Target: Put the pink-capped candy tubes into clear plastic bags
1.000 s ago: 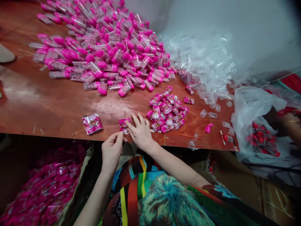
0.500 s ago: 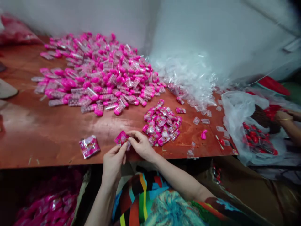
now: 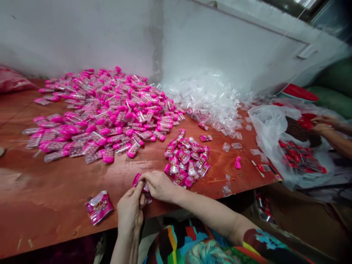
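Between my left hand (image 3: 129, 207) and my right hand (image 3: 161, 186), a small pink printed wrapper (image 3: 136, 179) is pinched at the fingertips. Part of it is covered by my fingers, and a clear edge shows below them. Left of my hands lies a stack of flat pink printed wrappers (image 3: 99, 207) near the table's front edge. Just beyond my right hand is a heap of small clear pieces with pink printed wrappers (image 3: 189, 156). Farther back spreads a large pile of clear tubes with pink caps (image 3: 110, 113), filled with small pink balls.
Clear plastic pieces (image 3: 209, 99) are heaped against the wall, some loose on the brown table (image 3: 63, 187). A pink cap (image 3: 238, 162) lies at right. Beyond it, a white plastic bag (image 3: 264, 124) holds red-capped items (image 3: 298, 156). Another person's hands (image 3: 323, 124) work there.
The view has tilted upward, so the table sits lower. My hands have closed in over the pink wrapper, which now shows less of its flat printed face.
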{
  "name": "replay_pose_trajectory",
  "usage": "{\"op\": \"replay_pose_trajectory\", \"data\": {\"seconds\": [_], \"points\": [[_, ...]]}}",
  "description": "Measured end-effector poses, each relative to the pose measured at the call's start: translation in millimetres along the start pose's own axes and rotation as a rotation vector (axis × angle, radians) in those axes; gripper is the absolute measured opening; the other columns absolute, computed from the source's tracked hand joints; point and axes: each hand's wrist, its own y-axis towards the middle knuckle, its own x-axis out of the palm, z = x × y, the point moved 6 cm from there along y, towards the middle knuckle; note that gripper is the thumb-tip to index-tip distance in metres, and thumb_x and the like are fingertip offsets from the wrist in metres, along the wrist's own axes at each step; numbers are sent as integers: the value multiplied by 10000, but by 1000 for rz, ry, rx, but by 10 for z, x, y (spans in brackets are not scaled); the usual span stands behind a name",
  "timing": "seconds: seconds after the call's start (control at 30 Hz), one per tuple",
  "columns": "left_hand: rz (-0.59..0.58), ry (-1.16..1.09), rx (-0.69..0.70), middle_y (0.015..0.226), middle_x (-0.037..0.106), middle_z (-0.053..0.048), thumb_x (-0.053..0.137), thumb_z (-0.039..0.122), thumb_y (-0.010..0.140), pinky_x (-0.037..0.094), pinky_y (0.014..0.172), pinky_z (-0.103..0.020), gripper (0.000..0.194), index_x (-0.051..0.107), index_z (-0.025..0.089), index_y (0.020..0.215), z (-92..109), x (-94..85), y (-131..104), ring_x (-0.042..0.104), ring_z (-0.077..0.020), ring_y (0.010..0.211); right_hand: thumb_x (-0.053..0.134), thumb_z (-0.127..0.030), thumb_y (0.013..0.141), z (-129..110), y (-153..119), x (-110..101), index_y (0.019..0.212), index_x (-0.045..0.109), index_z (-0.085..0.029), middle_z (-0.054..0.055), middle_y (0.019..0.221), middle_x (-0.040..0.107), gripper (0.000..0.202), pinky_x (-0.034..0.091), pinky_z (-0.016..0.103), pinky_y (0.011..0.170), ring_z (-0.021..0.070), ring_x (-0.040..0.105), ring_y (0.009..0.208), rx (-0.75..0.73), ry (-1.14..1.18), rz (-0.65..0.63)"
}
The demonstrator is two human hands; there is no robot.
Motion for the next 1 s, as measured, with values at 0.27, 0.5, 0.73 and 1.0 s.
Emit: {"op": "replay_pose_trajectory", "data": {"seconds": [0.27,0.5,0.73,1.0], "points": [[102,-65,-13,365,389,74,905,469,513,224,395,-186,482,517,185,553,169,-123,28,316,-48,360,423,-205,1026,219,711,-25,1239,636,-189,104,1175,694,302,466,352,929,229,599,1091,103,-316,0],[96,-157,-57,393,431,83,934,405,477,261,395,-179,483,526,173,590,211,-138,-85,357,-47,370,366,-132,1020,253,1153,156,1219,621,-111,175,1289,603,324,364,514,1009,335,425,1277,46,-643,-120],[130,-278,-46,454,458,92,953,295,442,262,375,-170,478,526,152,601,206,-231,-140,373,-34,377,593,-205,917,240,517,-8,1224,579,-147,129,1163,570,312,464,414,929,254,561,1066,238,-321,-167],[165,-465,-60,523,518,89,872,141,629,304,384,-163,316,562,140,693,83,-219,-231,394,-23,395,710,-361,842,76,-231,-125,1207,574,-197,16,994,656,422,525,294,804,151,623,856,434,615,38]]}}
